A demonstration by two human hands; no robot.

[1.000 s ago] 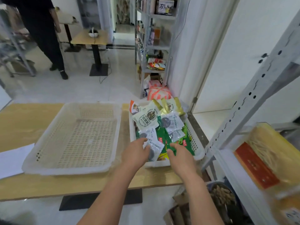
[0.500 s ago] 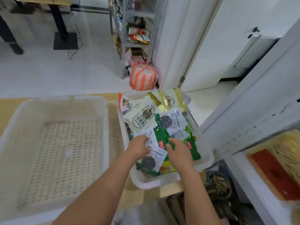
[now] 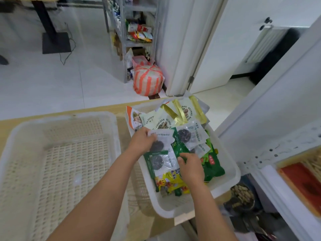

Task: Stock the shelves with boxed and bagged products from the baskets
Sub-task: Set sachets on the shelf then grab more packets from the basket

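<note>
While both hands are down in the full basket (image 3: 196,208) on the counter (image 3: 121,108), here's how I'd play this pick. My left hand (image 3: 141,142) has its fingers curled round the edge of a clear packet (image 3: 162,138) with a dark round lump inside, and it's lifted a little off the pile. My right hand (image 3: 191,168) has its fingers bent down onto a green packet (image 3: 180,148) just beside it. I honestly can't tell if that's a proper pinch or just a touch.

My advice: these bags are slippery and they overlap, so grab by the sealed edge, not the middle. Peel one free at a time so the neighbours don't get dragged over the rim. I'd pull the clear one out first, since it sits on top. Then swing right to the white shelf (image 3: 278,180), where a noodle pack (image 3: 302,180) with a red label already lies. The empty basket (image 3: 10,145) on the left can be ignored.

As for writing, the cream-and-gold packets (image 3: 185,112) at the far end read "LIANGBAN RECHAO BAO". A yellow packet (image 3: 170,185) near me has blue Chinese characters, but they're too blurry for me to read. The printing on the clear packets is also too small.
</note>
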